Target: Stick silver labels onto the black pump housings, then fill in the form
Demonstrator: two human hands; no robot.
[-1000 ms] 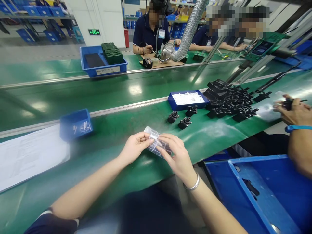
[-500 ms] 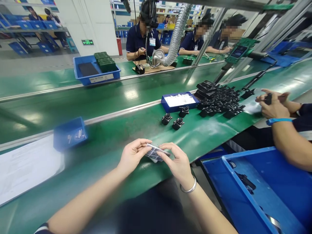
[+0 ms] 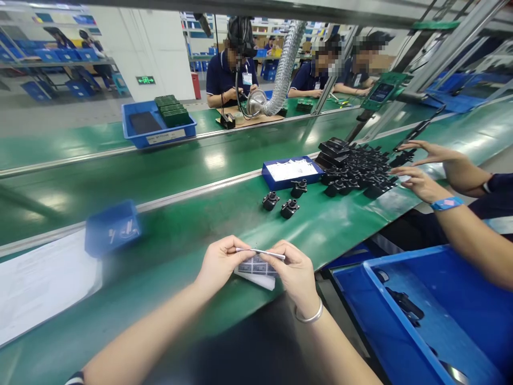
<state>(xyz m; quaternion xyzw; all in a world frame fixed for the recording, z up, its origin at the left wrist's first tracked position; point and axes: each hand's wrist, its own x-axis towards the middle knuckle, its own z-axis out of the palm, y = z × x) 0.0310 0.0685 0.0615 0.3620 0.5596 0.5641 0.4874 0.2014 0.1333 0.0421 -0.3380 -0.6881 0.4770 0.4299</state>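
My left hand (image 3: 219,263) and my right hand (image 3: 295,272) pinch the two ends of a thin white-edged strip (image 3: 261,252), seen nearly edge-on above the green work surface. Just under it lies a grey sheet with a light grid (image 3: 256,265), partly hidden by my fingers. A white folded piece (image 3: 258,279) shows below that sheet. Beyond my hands, three black parts stand on the green surface, the closest being a black part with a round neck (image 3: 289,208). A silver bangle is on my right wrist.
A blue box with white labels (image 3: 293,172) stands beside a pile of black parts (image 3: 356,166). Another person's hands (image 3: 420,179) reach toward the pile. At the lower right is a large blue bin (image 3: 401,315). A small blue tray (image 3: 98,235) and white papers (image 3: 44,283) lie left.
The piece between my hands has turned from showing its gridded face to edge-on, and more of the white piece below shows. The other person's hands have moved left toward the pile and opened.
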